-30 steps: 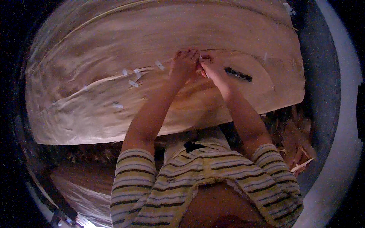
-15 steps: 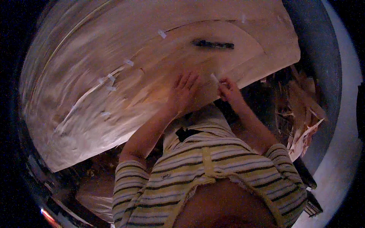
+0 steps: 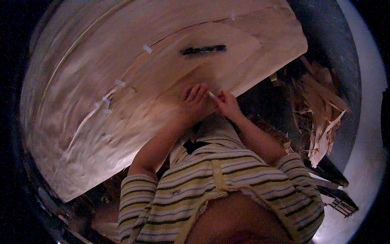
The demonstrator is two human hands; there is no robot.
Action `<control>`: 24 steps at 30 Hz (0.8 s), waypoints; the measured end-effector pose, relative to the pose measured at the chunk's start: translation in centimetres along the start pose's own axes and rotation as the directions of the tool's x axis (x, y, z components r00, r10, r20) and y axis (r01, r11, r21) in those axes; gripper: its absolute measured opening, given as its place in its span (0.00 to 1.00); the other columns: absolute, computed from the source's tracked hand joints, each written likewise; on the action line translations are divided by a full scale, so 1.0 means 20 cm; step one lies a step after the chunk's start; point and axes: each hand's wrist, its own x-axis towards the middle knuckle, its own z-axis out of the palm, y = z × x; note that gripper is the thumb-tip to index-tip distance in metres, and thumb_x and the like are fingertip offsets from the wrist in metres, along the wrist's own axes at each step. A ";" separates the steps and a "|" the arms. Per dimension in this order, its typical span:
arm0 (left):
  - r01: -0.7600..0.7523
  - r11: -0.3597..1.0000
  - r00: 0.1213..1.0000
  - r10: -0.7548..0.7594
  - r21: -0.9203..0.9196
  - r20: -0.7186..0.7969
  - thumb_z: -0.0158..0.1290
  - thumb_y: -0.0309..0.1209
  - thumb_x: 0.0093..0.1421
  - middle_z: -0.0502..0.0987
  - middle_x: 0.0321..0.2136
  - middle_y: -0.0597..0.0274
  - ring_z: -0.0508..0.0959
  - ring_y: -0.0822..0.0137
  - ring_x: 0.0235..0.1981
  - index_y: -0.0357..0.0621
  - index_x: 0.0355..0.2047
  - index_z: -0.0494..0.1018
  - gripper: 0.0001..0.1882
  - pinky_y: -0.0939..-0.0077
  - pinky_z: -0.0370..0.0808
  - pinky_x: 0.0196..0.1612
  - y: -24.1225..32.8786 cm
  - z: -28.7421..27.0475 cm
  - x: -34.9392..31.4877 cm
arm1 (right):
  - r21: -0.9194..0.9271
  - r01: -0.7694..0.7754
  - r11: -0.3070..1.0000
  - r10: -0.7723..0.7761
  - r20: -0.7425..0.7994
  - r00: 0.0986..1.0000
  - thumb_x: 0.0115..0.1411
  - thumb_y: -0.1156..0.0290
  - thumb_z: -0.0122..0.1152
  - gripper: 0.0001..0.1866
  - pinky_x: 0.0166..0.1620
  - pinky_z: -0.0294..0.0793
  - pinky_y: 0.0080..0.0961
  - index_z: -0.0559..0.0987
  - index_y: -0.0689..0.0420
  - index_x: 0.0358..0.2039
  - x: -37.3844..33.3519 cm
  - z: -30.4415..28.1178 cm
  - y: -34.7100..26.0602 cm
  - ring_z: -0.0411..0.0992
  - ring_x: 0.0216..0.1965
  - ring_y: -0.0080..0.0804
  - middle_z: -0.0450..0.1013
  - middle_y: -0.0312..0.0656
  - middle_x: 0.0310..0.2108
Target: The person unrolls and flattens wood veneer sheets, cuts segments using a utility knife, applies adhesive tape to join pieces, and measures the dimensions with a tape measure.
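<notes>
A wide sheet of pale wood veneer (image 3: 134,28) lies before me, with several short pieces of whitish tape (image 3: 147,49) stuck along a curved crack or seam. My right hand (image 3: 228,105) pinches a small white strip, seemingly tape (image 3: 212,95), near the sheet's front edge. Just left of the strip, my left hand (image 3: 195,101) rests on or just over the veneer. Its fingers are slightly bent and apart, and I see nothing held in them. Farther out on the sheet lies a long dark tool (image 3: 203,50), too dim to name.
Torn strips of wood or veneer (image 3: 323,97) are heaped at the right, below the sheet's edge. A dark slatted object (image 3: 341,201) stands at the lower right on a pale floor (image 3: 345,227). A long curved line (image 3: 77,40) crosses the sheet's far left.
My right hand has moved left with the white strip, close to the left hand. The left hand's fingers, flatter before, are more bent. The whole view has shifted a little.
</notes>
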 end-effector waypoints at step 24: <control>0.002 0.995 0.989 -0.017 0.100 0.146 0.50 0.39 0.44 0.63 0.45 0.55 0.61 0.53 0.47 0.45 0.45 0.63 0.26 0.58 0.53 0.52 0.16 0.30 0.51 | 0.004 0.149 0.989 -0.144 -0.245 0.959 0.51 0.72 0.52 0.08 0.29 0.68 0.22 0.70 0.60 0.32 0.60 -0.85 0.17 0.69 0.26 0.26 0.71 0.40 0.23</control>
